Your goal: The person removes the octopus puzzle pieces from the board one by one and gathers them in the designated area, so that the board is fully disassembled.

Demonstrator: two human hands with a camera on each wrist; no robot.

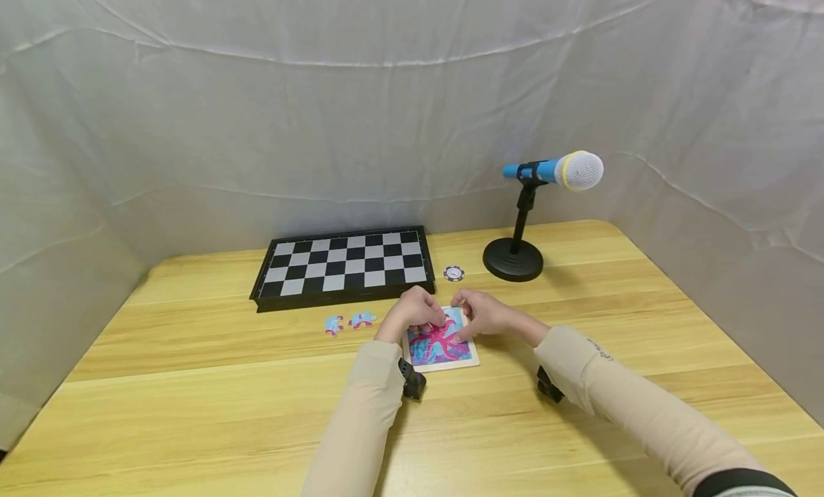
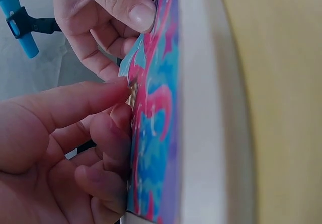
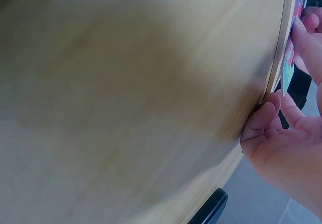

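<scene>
A jigsaw puzzle (image 1: 444,348) with a pink octopus on blue lies in a pale wooden tray (image 1: 448,367). My left hand (image 1: 417,311) is over its upper left part, fingers bent. In the left wrist view its thumb and fingers pinch the edge of a puzzle piece (image 2: 133,58), which sits slightly raised beside a strip of bare wood. My right hand (image 1: 487,315) spans the tray's upper right corner. Its thumb rests on the picture while its fingers curl at the tray's edge. The right wrist view shows the piece tilted past the rim; my hands partly hide it.
Two loose puzzle pieces (image 1: 363,320) lie left of the tray. Behind them is a black-and-white checkered board (image 1: 344,264). A poker chip (image 1: 453,273) lies beside that board. A blue microphone (image 1: 547,171) on a black stand (image 1: 513,259) stands at the back right. Pale cloth surrounds the table.
</scene>
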